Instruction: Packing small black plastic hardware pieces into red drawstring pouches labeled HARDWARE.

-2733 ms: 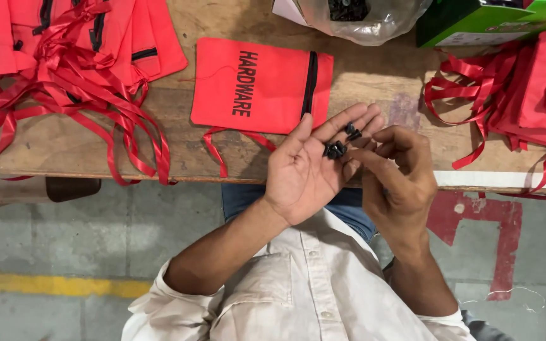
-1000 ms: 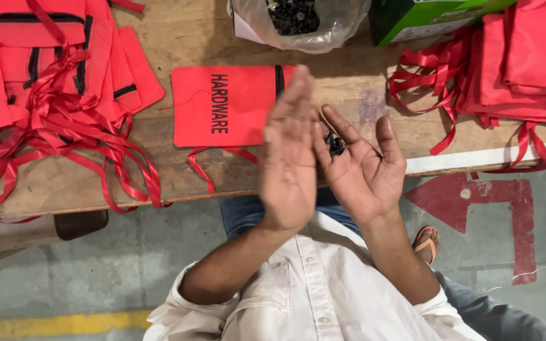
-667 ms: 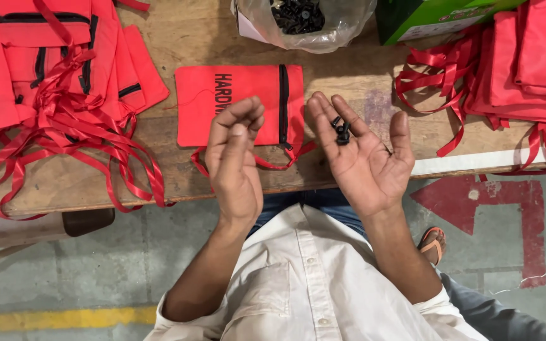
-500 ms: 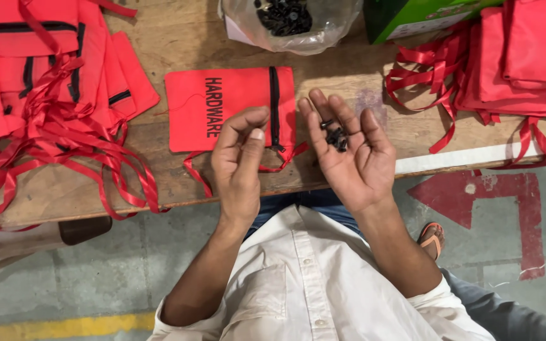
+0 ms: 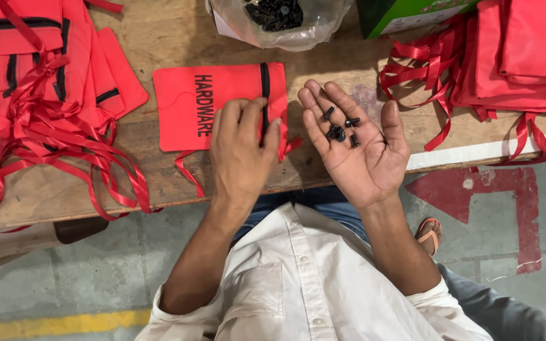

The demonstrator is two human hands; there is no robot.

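We had our right hand point(image 5: 360, 148) held palm up w/ fingers spread apart, a few small black screws point(image 5: 340, 128) lying loose on the fingers near the palm. Our left hand point(image 5: 241, 155) sat palm down, fingertips curled onto the red zip pouch point(image 5: 222, 104) by its black zipper; couldn't tell if it pinched anything. Pouch lay flat on the wooden bench point(image 5: 159, 38), btwn a heap of red pouches point(image 5: 39, 82) and another stack point(image 5: 519, 57). A clear bag of screws point(image 5: 279, 19) sat beyond it.

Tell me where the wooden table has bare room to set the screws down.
Bare wood lies between the flat red pouch and the left pile of pouches, along the table top. The right pile and its ribbons crowd that end.
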